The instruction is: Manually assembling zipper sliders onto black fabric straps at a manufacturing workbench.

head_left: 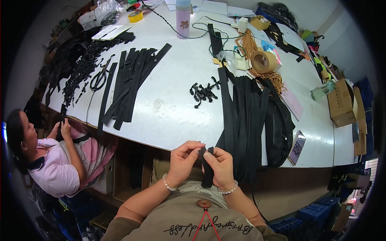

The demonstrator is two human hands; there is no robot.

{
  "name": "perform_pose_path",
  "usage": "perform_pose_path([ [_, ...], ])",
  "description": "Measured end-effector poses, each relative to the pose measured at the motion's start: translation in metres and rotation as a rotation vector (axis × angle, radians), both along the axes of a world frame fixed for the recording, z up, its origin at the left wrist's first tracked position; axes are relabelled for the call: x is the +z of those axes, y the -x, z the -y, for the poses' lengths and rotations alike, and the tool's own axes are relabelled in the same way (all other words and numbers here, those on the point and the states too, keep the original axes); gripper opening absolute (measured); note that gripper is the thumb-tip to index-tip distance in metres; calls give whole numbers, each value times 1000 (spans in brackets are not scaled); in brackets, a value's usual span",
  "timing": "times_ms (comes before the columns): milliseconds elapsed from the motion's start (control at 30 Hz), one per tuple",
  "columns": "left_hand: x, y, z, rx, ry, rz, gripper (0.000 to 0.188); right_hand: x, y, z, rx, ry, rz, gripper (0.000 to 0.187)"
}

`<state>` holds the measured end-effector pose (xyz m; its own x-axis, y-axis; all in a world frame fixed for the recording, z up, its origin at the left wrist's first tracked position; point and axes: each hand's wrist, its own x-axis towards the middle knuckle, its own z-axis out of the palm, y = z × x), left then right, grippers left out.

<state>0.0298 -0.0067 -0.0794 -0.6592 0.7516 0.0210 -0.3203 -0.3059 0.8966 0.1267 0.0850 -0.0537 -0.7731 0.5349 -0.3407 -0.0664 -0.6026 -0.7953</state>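
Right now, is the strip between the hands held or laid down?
Held: left hand and right hand pinch the black strip, its lower end hanging down.

There is one held strip [207, 175], two tape rolls [135, 16] [257, 63], one phone [296, 148]

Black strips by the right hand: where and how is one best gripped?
Probably by the lower end, from the near side: these long, flat strips hang past the edge of the table, likely leaving both faces open to a pinch.
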Motion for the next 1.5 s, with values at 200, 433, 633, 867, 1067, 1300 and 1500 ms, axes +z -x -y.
perform_pose_path([
  [200,-5,3,0,44,51,-11,14,-5,-2,-1,33,7,0,6],
  [433,-6,-2,-1,24,12,-47,15,-8,-1,4,-52,-8,25,6],
  [633,-2,-4,-1,-22,-7,-41,15,-10,-3,4,-73,27,-4,5],
  [867,10,-2,4,-69,42,178,20,-9,0,7,-104,-78,-44,1],
  [1067,8,1,2,-20,133,140,20,-7,-1,8,-127,-310,-29,4],
  [1300,10,6,6,-52,201,238,19,-1,2,-8,-62,-506,48,4],
  [1500,12,13,11,-113,242,297,19,0,0,-17,99,-169,-16,8],
])
